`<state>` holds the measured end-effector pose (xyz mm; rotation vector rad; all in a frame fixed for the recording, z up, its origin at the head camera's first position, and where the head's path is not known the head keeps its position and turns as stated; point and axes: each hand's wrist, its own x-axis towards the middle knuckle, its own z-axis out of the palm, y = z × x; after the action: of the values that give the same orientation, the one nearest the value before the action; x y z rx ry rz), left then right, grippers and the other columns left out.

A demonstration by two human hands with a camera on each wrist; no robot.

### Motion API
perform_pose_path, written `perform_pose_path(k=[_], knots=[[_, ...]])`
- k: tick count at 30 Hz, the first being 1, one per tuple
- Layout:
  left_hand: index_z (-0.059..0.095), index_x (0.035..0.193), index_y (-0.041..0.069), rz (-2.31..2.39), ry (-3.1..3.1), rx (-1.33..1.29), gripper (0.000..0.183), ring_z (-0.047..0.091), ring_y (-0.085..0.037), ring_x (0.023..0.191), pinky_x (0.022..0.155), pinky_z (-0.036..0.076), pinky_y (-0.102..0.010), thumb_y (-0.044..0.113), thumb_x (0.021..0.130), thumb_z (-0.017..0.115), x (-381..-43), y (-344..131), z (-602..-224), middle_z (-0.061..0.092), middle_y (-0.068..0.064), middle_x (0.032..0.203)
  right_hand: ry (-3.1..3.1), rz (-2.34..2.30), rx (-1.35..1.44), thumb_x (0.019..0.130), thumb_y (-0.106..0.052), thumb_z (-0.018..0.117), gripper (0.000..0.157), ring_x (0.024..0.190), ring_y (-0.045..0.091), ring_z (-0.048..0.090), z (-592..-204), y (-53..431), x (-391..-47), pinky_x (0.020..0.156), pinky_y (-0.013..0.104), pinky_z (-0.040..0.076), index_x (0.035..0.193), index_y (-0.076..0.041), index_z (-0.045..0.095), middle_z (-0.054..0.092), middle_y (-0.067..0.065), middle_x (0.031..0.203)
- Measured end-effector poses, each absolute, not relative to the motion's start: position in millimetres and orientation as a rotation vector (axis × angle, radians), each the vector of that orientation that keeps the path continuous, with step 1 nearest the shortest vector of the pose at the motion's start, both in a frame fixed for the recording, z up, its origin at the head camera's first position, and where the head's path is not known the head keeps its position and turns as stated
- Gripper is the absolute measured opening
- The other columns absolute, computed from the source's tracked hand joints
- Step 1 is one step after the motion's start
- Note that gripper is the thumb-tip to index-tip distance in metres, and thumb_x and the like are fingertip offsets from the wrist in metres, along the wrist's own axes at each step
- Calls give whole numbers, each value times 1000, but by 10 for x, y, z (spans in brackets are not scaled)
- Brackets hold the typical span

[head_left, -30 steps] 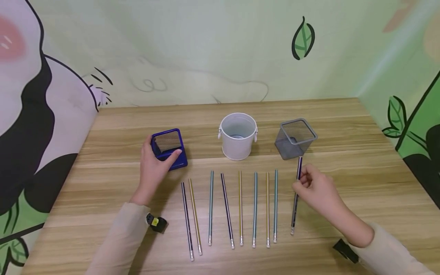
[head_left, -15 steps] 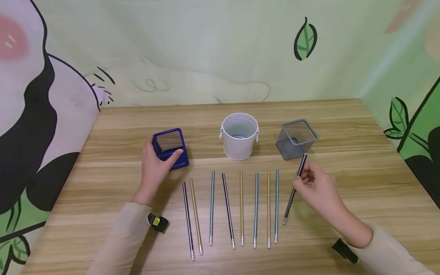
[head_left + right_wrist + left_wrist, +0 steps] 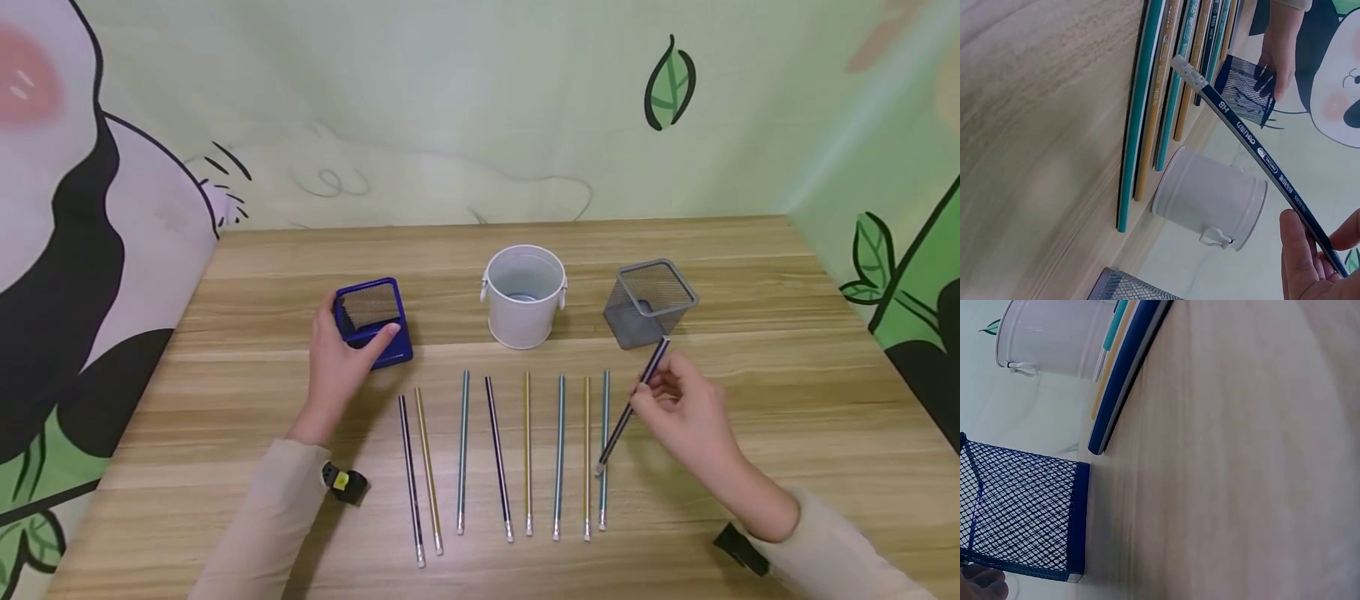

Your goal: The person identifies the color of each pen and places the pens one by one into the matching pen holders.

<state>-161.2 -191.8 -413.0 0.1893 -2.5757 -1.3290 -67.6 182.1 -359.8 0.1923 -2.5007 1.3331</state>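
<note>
My right hand [image 3: 682, 404] pinches a dark blue pencil [image 3: 633, 404] near its far end. Its eraser end slants down toward the left, and in the head view it overlaps a teal pencil [image 3: 604, 442]. The right wrist view shows "HB" lettering on the held pencil [image 3: 1254, 144]. On the left, my left hand [image 3: 341, 367] grips a blue mesh pen holder [image 3: 392, 354], thumb over its front edge and fingers along its left side. In the left wrist view, the mesh wall of the holder [image 3: 1029, 512] shows, with fingertips below.
Several pencils, such as a yellow one [image 3: 527, 450], lie in a row with erasers toward me. Behind them stand a white bucket [image 3: 519, 325] with small side handles and a grey mesh pen holder [image 3: 630, 325]. A printed backdrop [image 3: 450, 108] rises behind the wooden table [image 3: 262, 275].
The dark blue pencil has gone from nearly upright in the head view to slanted, its eraser end swinging left over the teal pencil. My left hand stays on the blue pen holder.
</note>
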Motion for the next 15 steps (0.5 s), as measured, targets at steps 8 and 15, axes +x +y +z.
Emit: perform_pose_path(k=[8, 15], knots=[[16, 150, 4, -1364, -2538, 180, 99, 25, -35, 140, 115, 23, -51, 41, 79, 75, -1600, -1923, -4163, 25, -20, 151, -2446, 1364, 246, 75, 13, 57, 13, 68, -8, 55, -3599, 1741, -705, 55, 9, 48, 84, 3, 57, 65, 12, 76], [16, 150, 3, -1371, -2530, 172, 98, 27, -35, 138, 115, 23, -51, 40, 80, 75, -1621, -1918, -4172, 26, -21, 150, -2391, 1411, 284, 75, 13, 58, 14, 68, -6, 55, -3576, 1689, -737, 55, 10, 49, 85, 4, 57, 66, 16, 77]])
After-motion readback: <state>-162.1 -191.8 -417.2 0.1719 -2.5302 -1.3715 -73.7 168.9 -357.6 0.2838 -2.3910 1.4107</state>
